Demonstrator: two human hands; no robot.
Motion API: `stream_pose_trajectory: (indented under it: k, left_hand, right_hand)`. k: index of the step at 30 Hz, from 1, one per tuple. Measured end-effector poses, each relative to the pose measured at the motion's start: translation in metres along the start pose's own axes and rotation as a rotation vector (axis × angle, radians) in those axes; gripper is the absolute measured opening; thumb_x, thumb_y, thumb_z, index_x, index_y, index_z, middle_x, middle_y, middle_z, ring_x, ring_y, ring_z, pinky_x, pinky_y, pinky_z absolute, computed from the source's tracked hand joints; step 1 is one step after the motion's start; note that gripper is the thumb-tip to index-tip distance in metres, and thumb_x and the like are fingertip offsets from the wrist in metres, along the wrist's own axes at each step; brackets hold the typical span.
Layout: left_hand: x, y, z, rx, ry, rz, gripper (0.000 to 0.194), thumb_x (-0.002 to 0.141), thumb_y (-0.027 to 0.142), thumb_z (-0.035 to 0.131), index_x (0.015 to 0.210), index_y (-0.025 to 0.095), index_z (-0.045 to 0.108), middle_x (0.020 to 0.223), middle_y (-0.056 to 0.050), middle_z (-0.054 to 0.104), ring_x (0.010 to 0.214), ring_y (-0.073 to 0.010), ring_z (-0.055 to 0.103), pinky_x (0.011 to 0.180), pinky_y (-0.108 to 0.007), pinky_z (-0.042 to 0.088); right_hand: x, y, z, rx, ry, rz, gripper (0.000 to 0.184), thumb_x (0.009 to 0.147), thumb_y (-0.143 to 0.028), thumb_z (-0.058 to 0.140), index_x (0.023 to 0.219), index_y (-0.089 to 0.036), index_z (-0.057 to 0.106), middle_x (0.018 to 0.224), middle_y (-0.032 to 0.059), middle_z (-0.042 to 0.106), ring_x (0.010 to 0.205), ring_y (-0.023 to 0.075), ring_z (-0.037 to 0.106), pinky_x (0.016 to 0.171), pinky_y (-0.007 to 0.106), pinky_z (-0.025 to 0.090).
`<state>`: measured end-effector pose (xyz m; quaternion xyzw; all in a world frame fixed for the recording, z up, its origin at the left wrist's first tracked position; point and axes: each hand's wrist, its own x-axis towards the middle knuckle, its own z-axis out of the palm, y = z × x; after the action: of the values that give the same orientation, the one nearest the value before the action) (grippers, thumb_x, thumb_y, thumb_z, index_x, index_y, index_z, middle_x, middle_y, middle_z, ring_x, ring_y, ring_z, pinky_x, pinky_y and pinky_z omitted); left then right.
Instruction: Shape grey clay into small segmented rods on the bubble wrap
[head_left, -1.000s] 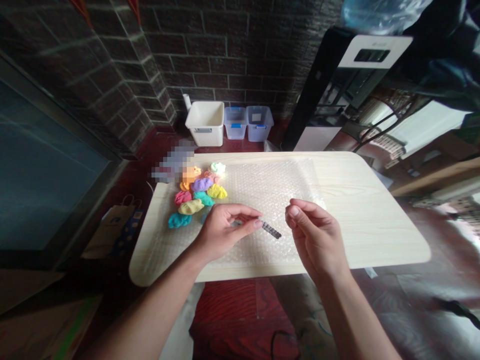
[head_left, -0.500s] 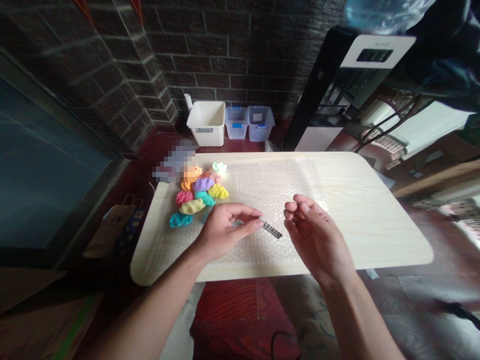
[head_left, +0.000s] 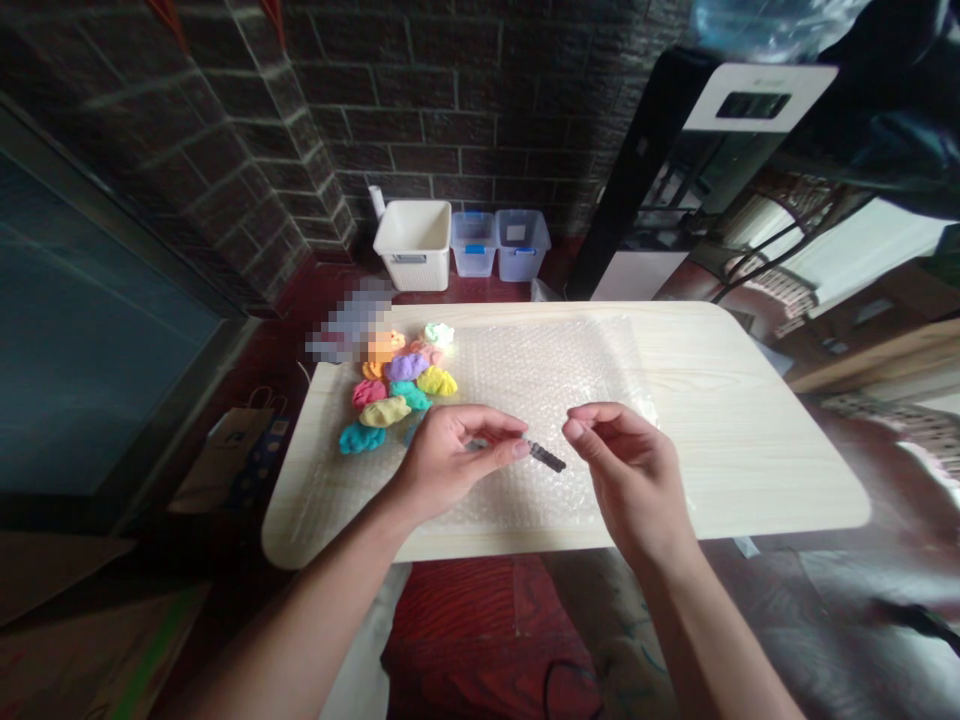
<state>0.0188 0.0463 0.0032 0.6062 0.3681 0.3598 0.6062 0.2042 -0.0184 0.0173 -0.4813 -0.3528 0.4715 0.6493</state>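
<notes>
My left hand (head_left: 469, 445) pinches a short dark grey strip with a bumpy, segmented surface (head_left: 547, 457) between thumb and fingers. The strip points to the right and slants down, over a sheet of bubble wrap (head_left: 517, 375). My right hand (head_left: 626, 450) is a little right of the strip's free end, not touching it. Its thumb and fingertips come together, and whether something tiny is between them I cannot make out. To the left of my hands lies a group of crumpled soft lumps in several colours, among them a purple one (head_left: 406, 367) and a teal one (head_left: 361, 438).
The bubble wrap lies on a pale wooden table (head_left: 757, 430) with rounded corners. Behind it on the floor stand a white bin (head_left: 412, 245) and two clear plastic boxes (head_left: 521, 245). A water dispenser (head_left: 645, 180) rises at the back right, and a paper bag (head_left: 225, 455) stands at the left.
The fingers of my right hand have turned and come together in a pinch, after being loosely curled. My left hand and the strip have barely moved.
</notes>
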Motion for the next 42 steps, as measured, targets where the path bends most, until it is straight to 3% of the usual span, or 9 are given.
stream_pose_trajectory:
  k: [3, 11, 19, 36, 42]
  left_hand:
    - [0.0002, -0.0009, -0.0003, -0.034, 0.000, -0.001, 0.026, 0.078, 0.031, 0.089, 0.098, 0.016, 0.082, 0.092, -0.009, 0.083, 0.084, -0.0205, 0.078, 0.076, -0.028, 0.061]
    - [0.0007, -0.0024, 0.0013, -0.087, 0.020, -0.001, 0.025, 0.074, 0.029, 0.092, 0.093, 0.015, 0.081, 0.089, -0.008, 0.083, 0.082, -0.0193, 0.078, 0.074, -0.026, 0.061]
    - [0.0000, -0.0009, 0.0016, -0.087, 0.027, 0.015, 0.025, 0.075, 0.031, 0.091, 0.090, 0.014, 0.081, 0.089, -0.009, 0.083, 0.083, -0.0207, 0.078, 0.075, -0.028, 0.062]
    - [0.0003, 0.0017, 0.0051, -0.143, 0.029, 0.045, 0.023, 0.070, 0.027, 0.095, 0.085, 0.016, 0.081, 0.085, -0.007, 0.083, 0.078, -0.0171, 0.077, 0.072, -0.023, 0.061]
    - [-0.0002, 0.0024, 0.0054, -0.116, 0.033, 0.036, 0.026, 0.069, 0.033, 0.095, 0.084, 0.016, 0.082, 0.085, -0.008, 0.083, 0.078, -0.0198, 0.078, 0.072, -0.027, 0.063]
  right_hand:
    - [-0.0032, 0.0024, 0.0019, -0.144, -0.013, -0.005, 0.011, 0.084, -0.031, 0.088, 0.093, -0.026, 0.083, 0.081, 0.0026, 0.075, 0.074, 0.0169, 0.063, 0.066, 0.031, 0.053]
    - [-0.0071, -0.0015, 0.0040, -0.154, -0.047, -0.032, 0.012, 0.082, -0.029, 0.088, 0.086, -0.023, 0.080, 0.080, 0.0030, 0.075, 0.073, 0.0180, 0.065, 0.066, 0.034, 0.054]
    - [-0.0066, 0.0014, 0.0016, -0.345, -0.147, -0.151, 0.005, 0.090, -0.029, 0.081, 0.094, -0.026, 0.082, 0.097, 0.0062, 0.077, 0.089, 0.0235, 0.068, 0.075, 0.039, 0.051]
    - [-0.0056, 0.0040, 0.0030, -0.293, -0.160, -0.054, 0.008, 0.088, -0.030, 0.083, 0.094, -0.027, 0.081, 0.095, 0.0048, 0.078, 0.085, 0.0220, 0.067, 0.075, 0.038, 0.048]
    - [-0.0061, 0.0021, 0.0024, -0.308, -0.174, -0.081, 0.007, 0.088, -0.031, 0.082, 0.090, -0.025, 0.079, 0.094, 0.0062, 0.078, 0.086, 0.0233, 0.067, 0.074, 0.038, 0.050]
